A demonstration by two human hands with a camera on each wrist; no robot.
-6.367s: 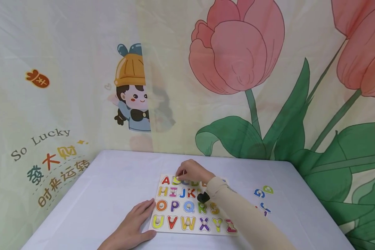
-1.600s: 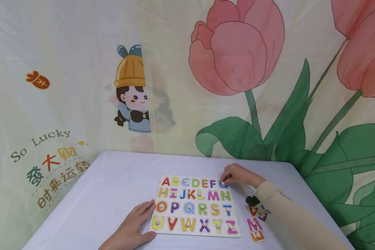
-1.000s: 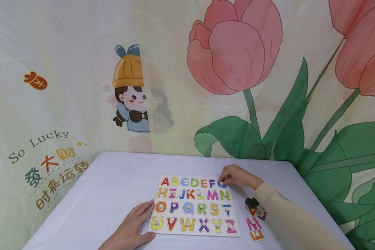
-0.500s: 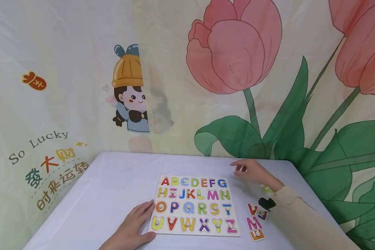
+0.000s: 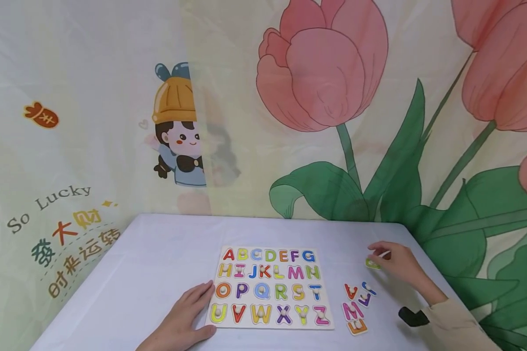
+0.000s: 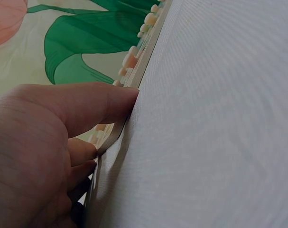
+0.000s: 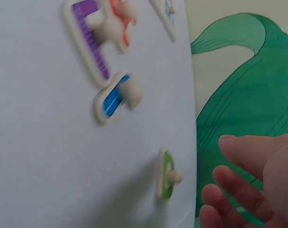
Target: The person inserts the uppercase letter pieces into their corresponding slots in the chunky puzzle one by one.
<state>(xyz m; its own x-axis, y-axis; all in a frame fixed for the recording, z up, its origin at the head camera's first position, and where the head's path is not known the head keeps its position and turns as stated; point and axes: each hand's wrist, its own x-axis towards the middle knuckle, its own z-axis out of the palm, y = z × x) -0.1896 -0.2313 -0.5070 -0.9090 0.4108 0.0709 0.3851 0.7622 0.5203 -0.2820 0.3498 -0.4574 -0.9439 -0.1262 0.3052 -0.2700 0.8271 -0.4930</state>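
Observation:
My left hand lies beside the white alphabet puzzle board. Its fingers touch the board's left edge, and the thumb rests at the near left corner. Close up in the left wrist view, the thumb meets the rim. The letters A to G fill the board's top row, with the blue G at its right end. Farther right, my right hand hovers by the green D piece, partly covering it in the head view. A gap separates fingertips and knob in the right wrist view.
Loose pieces lie right of the board: a red one, a purple one, a blue one, a pink M and an orange E. A printed cloth backdrop hangs behind the white table.
Earlier my right hand reached over the board's top row, then held the blue G at its right end. It let go of the G and moved right to the green D. The left hand stayed put.

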